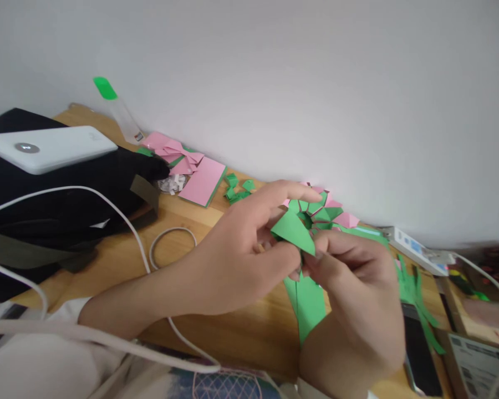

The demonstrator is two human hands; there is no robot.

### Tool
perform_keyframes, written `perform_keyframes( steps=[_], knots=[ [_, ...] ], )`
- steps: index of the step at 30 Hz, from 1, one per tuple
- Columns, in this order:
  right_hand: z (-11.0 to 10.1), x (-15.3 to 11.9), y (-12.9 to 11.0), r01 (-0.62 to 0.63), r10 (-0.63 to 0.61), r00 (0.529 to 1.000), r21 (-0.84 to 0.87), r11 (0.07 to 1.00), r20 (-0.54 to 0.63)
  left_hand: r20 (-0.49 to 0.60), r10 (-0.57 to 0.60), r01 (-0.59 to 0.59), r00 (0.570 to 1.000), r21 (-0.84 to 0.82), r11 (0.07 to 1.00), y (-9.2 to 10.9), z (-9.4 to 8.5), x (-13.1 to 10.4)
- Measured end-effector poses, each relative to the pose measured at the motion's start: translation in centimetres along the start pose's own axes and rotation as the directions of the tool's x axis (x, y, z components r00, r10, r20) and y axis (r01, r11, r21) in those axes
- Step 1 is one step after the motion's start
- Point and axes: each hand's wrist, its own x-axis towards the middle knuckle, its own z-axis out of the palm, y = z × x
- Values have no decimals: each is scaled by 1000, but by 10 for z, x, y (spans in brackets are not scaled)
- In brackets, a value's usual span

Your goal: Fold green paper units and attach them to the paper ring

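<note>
A small folded piece of green paper (293, 230) is held between both hands, above the wooden table. My left hand (253, 249) grips its left side, thumb below and index finger stretched out above it. The fingertips of my right hand (353, 277) pinch its right corner. Behind the hands lies a ring of folded green and pink paper (326, 213), partly covered by them. A larger green sheet (310, 305) with a crease lies beneath, partly hidden by my right hand.
Pink paper (203, 180), pink folded pieces (178, 155) and green scraps (237, 188) lie along the wall. At left, a white power bank (54, 147) rests on a black bag (66, 205). White cables cross the left side. A power strip (416, 249) and phone (419, 349) are at right.
</note>
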Motion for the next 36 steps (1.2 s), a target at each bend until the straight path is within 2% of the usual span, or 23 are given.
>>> perform_keyframes(
  steps=[8,18,23,28,36],
  knots=[
    [2,2,0,-24,23,999,-26,999,-35,-22,16,-13,1000,106,994,2,0,2],
    [5,1,-2,-42,15,991,-191,981,-136,-66,69,-51,995,247,968,4,0,3],
    [5,1,-3,-19,-12,990,-221,975,-139,-69,51,-36,996,200,979,2,0,3],
    [-1,-3,1,23,-28,998,-80,997,-57,-18,42,-40,999,90,995,0,0,1],
    [-1,-1,2,31,-33,999,-73,997,-34,-1,19,-19,1000,86,996,-1,0,1]
  ],
)
